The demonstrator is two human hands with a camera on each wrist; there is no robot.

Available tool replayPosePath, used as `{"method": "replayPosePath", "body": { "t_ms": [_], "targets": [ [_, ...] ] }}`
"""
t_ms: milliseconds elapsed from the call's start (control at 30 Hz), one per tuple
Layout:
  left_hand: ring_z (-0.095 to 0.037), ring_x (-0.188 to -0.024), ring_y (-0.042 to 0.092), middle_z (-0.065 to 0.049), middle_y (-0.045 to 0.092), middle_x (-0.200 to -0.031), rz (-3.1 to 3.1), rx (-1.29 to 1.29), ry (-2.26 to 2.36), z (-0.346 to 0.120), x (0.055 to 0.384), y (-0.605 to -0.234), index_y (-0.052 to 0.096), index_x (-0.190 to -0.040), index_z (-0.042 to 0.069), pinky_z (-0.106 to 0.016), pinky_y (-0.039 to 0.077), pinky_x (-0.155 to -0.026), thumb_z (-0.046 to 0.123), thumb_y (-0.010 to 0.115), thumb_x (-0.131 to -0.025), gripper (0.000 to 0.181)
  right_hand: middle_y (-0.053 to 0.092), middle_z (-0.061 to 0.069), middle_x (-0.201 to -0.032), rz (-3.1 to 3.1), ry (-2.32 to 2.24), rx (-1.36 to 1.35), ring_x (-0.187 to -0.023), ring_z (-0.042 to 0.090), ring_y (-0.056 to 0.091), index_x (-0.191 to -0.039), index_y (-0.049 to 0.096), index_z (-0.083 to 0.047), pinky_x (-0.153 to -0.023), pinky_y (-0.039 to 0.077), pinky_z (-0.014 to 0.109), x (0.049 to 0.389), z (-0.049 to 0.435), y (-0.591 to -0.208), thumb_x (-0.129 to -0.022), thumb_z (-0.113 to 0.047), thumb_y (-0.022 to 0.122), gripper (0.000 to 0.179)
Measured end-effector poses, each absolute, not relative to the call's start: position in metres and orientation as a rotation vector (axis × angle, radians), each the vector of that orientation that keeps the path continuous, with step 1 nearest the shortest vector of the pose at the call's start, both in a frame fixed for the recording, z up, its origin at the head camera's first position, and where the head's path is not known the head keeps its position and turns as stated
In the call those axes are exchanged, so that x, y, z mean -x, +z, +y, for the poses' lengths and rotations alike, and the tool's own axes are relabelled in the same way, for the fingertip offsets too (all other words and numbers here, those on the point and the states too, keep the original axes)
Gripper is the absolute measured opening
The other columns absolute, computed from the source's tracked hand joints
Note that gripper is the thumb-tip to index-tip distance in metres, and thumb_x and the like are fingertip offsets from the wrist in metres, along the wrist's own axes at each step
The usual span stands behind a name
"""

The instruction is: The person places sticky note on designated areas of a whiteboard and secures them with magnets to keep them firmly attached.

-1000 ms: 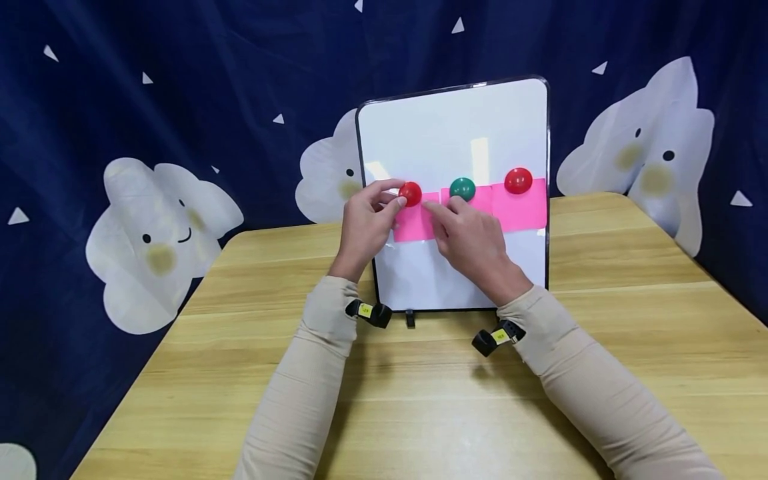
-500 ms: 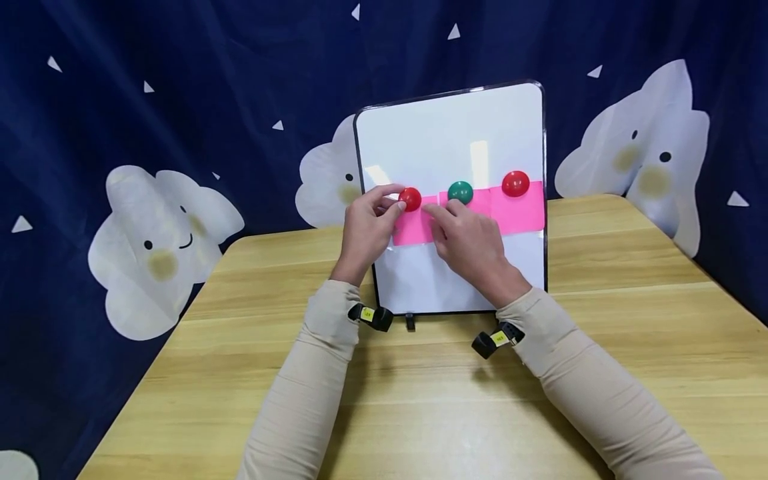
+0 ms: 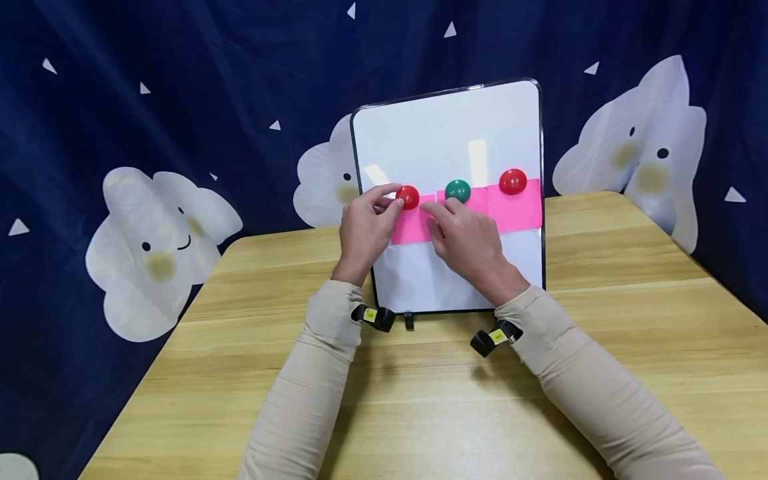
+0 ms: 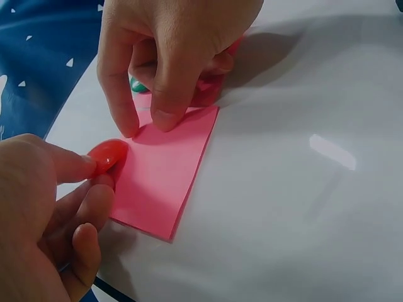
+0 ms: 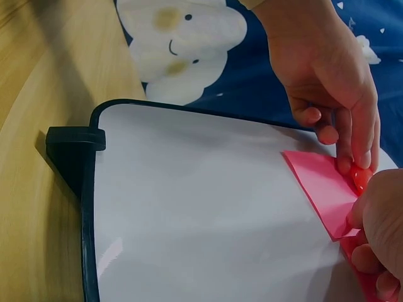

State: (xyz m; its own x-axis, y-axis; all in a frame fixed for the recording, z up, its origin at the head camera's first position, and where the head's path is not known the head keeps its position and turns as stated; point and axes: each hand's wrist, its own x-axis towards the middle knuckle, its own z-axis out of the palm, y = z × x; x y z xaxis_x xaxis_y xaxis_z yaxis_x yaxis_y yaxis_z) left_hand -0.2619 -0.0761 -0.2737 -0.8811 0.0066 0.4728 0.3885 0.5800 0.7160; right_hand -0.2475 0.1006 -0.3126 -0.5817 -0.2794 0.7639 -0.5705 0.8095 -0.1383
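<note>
My left hand (image 3: 367, 227) pinches a round red magnet (image 3: 409, 197) at the upper edge of the leftmost pink sticky note (image 3: 409, 229). In the left wrist view, the thumb and fingers sit around the dome-shaped magnet (image 4: 108, 155). My right hand (image 3: 471, 240) holds the same note near its right edge between index finger and thumb, its other fingers curled. The note (image 5: 321, 189) bends slightly at that corner in the right wrist view. A green magnet (image 3: 458, 191) and another red magnet (image 3: 513, 181) sit on the neighbouring pink notes (image 3: 516, 213).
The whiteboard (image 3: 414, 140) with a black frame stands upright on a wooden table (image 3: 270, 373), carried on small black feet (image 3: 409, 321). Behind it hangs a dark blue curtain (image 3: 210, 67) with white clouds. Both wrists wear black straps with cameras (image 3: 483, 343).
Both hands keep almost the same pose at the leftmost note and red magnet. The head view shifts slightly.
</note>
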Motion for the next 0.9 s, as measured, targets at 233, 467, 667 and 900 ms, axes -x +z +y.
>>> {"method": "replayPosePath", "body": {
  "t_ms": [233,467,667,900],
  "targets": [
    [-0.013,-0.08,0.062,0.001,0.069,-0.091,-2.406,0.303,-1.209,-0.0754,0.2622,-0.274,0.072,-0.125,0.022,-0.03,0.054,-0.063,0.026,0.07,-0.096,0.029,0.063,0.012,-0.084,-2.218,0.487,-0.622,-0.057,0.021,0.054,-0.122,0.069,-0.007,-0.051,0.049,0.033,0.2481,0.1008,-0.3127,-0.087,-0.014,0.077,0.037],
    [-0.014,-0.081,0.061,0.0,0.069,-0.091,-2.405,0.306,-1.211,-0.075,0.2623,-0.2742,0.072,-0.125,0.021,-0.03,0.054,-0.064,0.027,0.069,-0.096,0.029,0.064,0.012,-0.085,-2.211,0.487,-0.621,-0.06,0.022,0.055,-0.122,0.069,-0.007,-0.053,0.051,0.034,0.2488,0.1012,-0.3134,-0.085,-0.015,0.079,0.039],
    [-0.015,-0.082,0.061,0.0,0.069,-0.092,-2.426,0.301,-1.19,-0.0744,0.2619,-0.2745,0.072,-0.125,0.021,-0.031,0.053,-0.064,0.028,0.069,-0.096,0.029,0.063,0.012,-0.084,-2.213,0.486,-0.621,-0.059,0.022,0.054,-0.123,0.069,-0.007,-0.052,0.05,0.033,0.2486,0.1015,-0.3137,-0.086,-0.015,0.078,0.039],
    [-0.014,-0.082,0.06,0.0,0.069,-0.092,-2.429,0.301,-1.177,-0.0742,0.2622,-0.2746,0.071,-0.126,0.022,-0.031,0.053,-0.065,0.029,0.069,-0.096,0.03,0.063,0.012,-0.083,-2.218,0.49,-0.619,-0.058,0.021,0.054,-0.124,0.068,-0.007,-0.052,0.05,0.033,0.2484,0.1017,-0.3135,-0.086,-0.015,0.078,0.04]
  ]
}}
